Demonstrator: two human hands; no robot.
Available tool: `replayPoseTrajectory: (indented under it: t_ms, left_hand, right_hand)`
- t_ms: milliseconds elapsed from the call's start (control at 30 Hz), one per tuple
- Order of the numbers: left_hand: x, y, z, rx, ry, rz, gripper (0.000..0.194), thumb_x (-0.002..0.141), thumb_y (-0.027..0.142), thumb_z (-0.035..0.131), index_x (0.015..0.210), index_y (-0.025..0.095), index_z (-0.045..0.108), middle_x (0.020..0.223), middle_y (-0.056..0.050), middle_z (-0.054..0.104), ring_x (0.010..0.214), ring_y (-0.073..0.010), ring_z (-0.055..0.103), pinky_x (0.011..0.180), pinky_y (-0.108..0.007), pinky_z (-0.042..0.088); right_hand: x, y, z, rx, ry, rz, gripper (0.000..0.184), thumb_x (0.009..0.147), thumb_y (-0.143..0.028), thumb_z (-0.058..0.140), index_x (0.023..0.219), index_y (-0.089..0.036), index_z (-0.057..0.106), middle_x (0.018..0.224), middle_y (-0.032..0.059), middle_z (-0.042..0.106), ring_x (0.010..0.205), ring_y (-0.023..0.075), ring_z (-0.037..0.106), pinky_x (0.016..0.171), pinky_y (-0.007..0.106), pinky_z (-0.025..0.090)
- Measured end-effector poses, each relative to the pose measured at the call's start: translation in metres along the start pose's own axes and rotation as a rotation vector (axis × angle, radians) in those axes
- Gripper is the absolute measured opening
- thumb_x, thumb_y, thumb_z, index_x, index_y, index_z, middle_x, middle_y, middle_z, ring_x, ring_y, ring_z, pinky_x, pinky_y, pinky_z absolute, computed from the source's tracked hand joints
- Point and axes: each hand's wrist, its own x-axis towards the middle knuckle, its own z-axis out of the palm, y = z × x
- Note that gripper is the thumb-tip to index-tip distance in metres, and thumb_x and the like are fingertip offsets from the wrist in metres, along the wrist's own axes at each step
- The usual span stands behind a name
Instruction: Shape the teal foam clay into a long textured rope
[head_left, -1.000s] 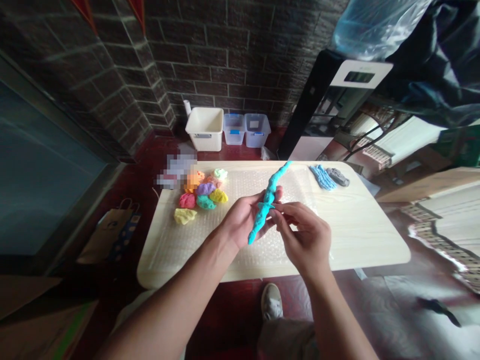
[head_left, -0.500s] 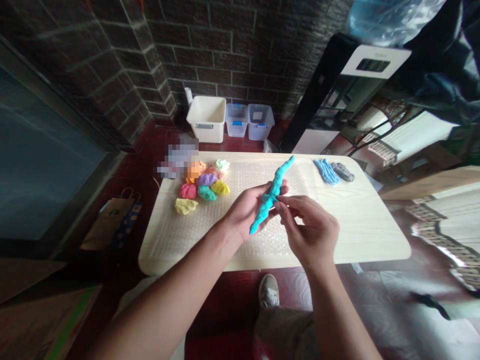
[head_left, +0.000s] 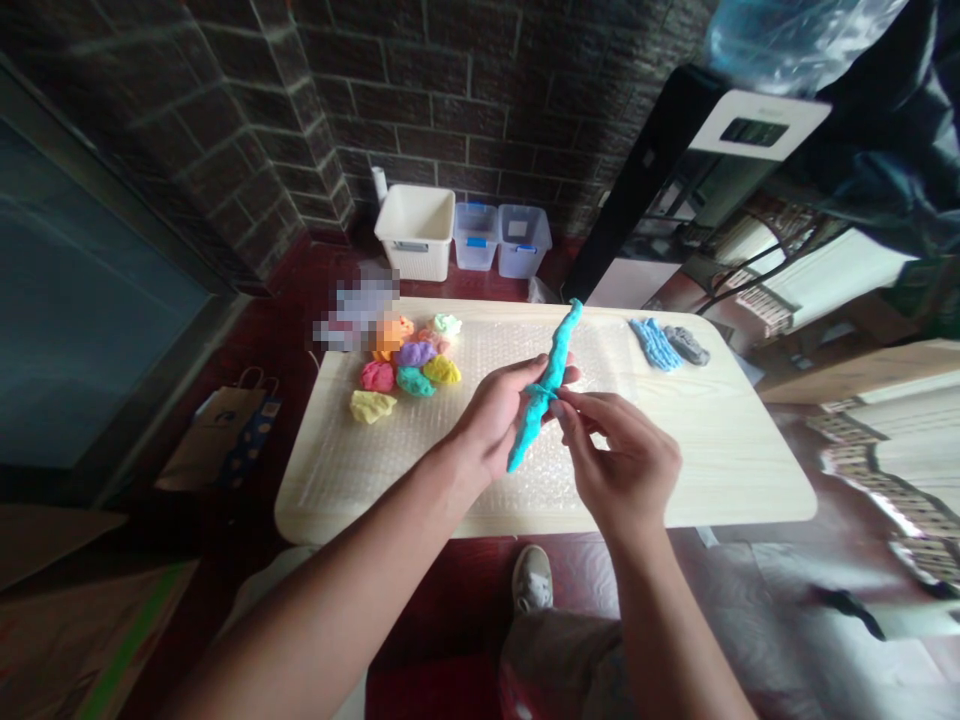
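Observation:
A turquoise rolled-up cloth [head_left: 557, 362], long and thin with tapered ends, lies aslant across my left hand [head_left: 491, 408]. A narrow turquoise strip crosses its middle. The thumb of my left hand presses beside the roll while the fingers curl behind it. From the right, my right hand [head_left: 622, 445] pinches the strip's end between thumb and fingertips. Both hands are above the table [head_left: 720, 450], over a sheet of bubble wrap [head_left: 360, 470].
Several crumpled coloured cloths, among them a purple one [head_left: 415, 354] and a pale yellow one [head_left: 372, 405], lie at the table's left. A blue bundle [head_left: 655, 345] and a grey bundle [head_left: 687, 346] sit at the back right. Bins [head_left: 416, 245] stand behind.
The turquoise roll has turned slightly more upright in my left hand, and its upper end now bends over. The strip across its middle shows more plainly. My right hand keeps its pinch.

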Motion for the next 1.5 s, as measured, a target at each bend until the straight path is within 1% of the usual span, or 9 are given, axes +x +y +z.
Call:
replayPoseTrajectory:
  t_ms: [133,267,400,667,800,933,1167,1367,1500]
  left_hand:
    - [0.0,-0.005,-0.001,0.056,0.004,0.036,0.025,0.101,0.023,0.057,0.103,0.012,0.078,0.093,-0.008,0.079,0.064,-0.0087,0.065,0.06,-0.017,0.05]
    - [0.0,-0.007,0.0,0.077,0.013,0.05,0.025,0.101,0.023,0.056,0.105,0.012,0.078,0.086,-0.007,0.078,0.056,-0.008,0.06,0.062,-0.019,0.051]
    - [0.0,-0.007,0.002,0.049,0.026,0.094,0.022,0.098,0.021,0.06,0.103,0.011,0.078,0.083,-0.008,0.078,0.058,-0.01,0.063,0.061,-0.021,0.05]
    - [-0.001,-0.009,0.0,0.087,0.037,0.12,0.019,0.094,0.025,0.066,0.099,0.013,0.079,0.09,-0.009,0.08,0.053,-0.0071,0.061,0.052,-0.018,0.044]
    - [0.0,-0.011,-0.001,0.078,0.047,0.12,0.016,0.092,0.024,0.069,0.099,0.014,0.079,0.082,-0.006,0.079,0.055,-0.0089,0.063,0.054,-0.018,0.047]
    - [0.002,-0.012,-0.003,0.103,0.015,0.19,0.015,0.092,0.024,0.068,0.093,0.013,0.079,0.083,-0.008,0.079,0.062,-0.0124,0.067,0.061,-0.021,0.052]
    - [0.002,-0.014,-0.003,0.158,0.015,0.273,0.016,0.088,0.026,0.073,0.08,0.012,0.077,0.081,-0.009,0.076,0.074,-0.0163,0.072,0.07,-0.023,0.053]
    - [0.0,-0.017,0.0,0.167,0.008,0.279,0.017,0.088,0.021,0.071,0.073,0.014,0.075,0.074,-0.006,0.074,0.065,-0.0128,0.067,0.065,-0.022,0.051]
    - [-0.001,-0.017,-0.001,0.183,0.005,0.28,0.017,0.089,0.02,0.069,0.074,0.014,0.076,0.074,-0.006,0.073,0.061,-0.0114,0.064,0.061,-0.021,0.049]
  right_hand:
    - [-0.001,-0.001,0.002,-0.097,0.021,-0.078,0.008,0.094,-0.015,0.069,0.095,-0.02,0.075,0.082,0.003,0.076,0.061,0.0132,0.066,0.059,0.029,0.054]
    - [-0.001,-0.002,0.003,-0.063,0.026,-0.027,0.005,0.094,-0.018,0.069,0.091,-0.021,0.072,0.078,0.0017,0.073,0.061,0.0135,0.066,0.059,0.028,0.054]
    - [0.0,-0.002,0.002,-0.016,0.026,0.022,0.008,0.095,-0.019,0.07,0.101,-0.023,0.073,0.087,0.0031,0.075,0.067,0.0153,0.069,0.062,0.03,0.058]
    - [-0.003,0.004,0.006,-0.155,-0.008,-0.145,0.016,0.099,-0.014,0.062,0.107,-0.022,0.072,0.092,0.0057,0.075,0.075,0.017,0.071,0.066,0.03,0.058]
    - [-0.002,0.004,0.009,-0.135,-0.03,-0.111,0.015,0.102,-0.014,0.055,0.105,-0.021,0.067,0.092,0.0065,0.072,0.076,0.0174,0.07,0.067,0.031,0.059]
    - [0.0,0.0,0.006,-0.074,-0.032,-0.065,0.013,0.101,-0.014,0.06,0.106,-0.02,0.069,0.093,0.0057,0.071,0.074,0.0156,0.068,0.066,0.03,0.059]
    - [0.002,0.0,0.002,-0.056,-0.075,-0.093,0.014,0.101,-0.015,0.061,0.104,-0.021,0.073,0.091,0.0055,0.074,0.074,0.0161,0.069,0.065,0.03,0.058]
    - [-0.001,0.009,0.008,-0.235,-0.14,-0.14,0.015,0.103,-0.015,0.051,0.105,-0.02,0.065,0.09,0.0074,0.069,0.076,0.0175,0.067,0.063,0.029,0.055]
    - [-0.002,0.011,0.009,-0.195,-0.144,-0.11,0.014,0.102,-0.015,0.051,0.105,-0.019,0.063,0.091,0.0072,0.068,0.077,0.0181,0.067,0.063,0.03,0.056]
